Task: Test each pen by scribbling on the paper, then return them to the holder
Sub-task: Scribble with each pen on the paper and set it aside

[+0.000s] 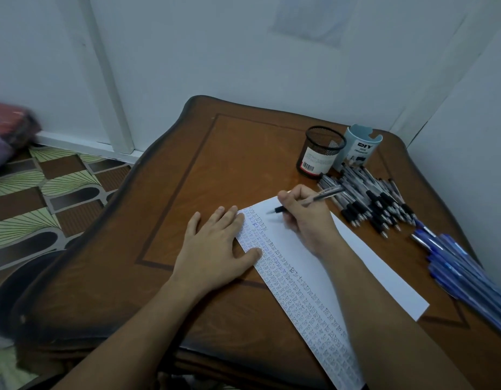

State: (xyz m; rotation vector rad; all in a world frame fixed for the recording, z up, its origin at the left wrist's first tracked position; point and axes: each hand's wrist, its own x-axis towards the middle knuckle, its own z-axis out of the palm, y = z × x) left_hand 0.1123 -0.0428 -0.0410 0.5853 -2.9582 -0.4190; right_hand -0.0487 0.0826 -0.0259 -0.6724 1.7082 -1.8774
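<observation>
A long white sheet of paper (364, 266) lies on the brown table (215, 170), its left part filled with rows of small scribbles. My left hand (215, 249) lies flat, fingers straight, pressing the paper's left edge. My right hand (305, 218) grips a black-tipped pen (317, 199), its tip just above or on the paper's upper part. A black mesh holder (319, 152) stands empty at the back right. Beside it stands a light blue DIY holder (357, 149).
A heap of black pens (376, 201) lies right of the paper, below the holders. Several blue pens (463, 274) lie along the table's right edge by the wall. Patterned floor (46, 192) shows to the left, with a dark round object beneath the table's near-left corner.
</observation>
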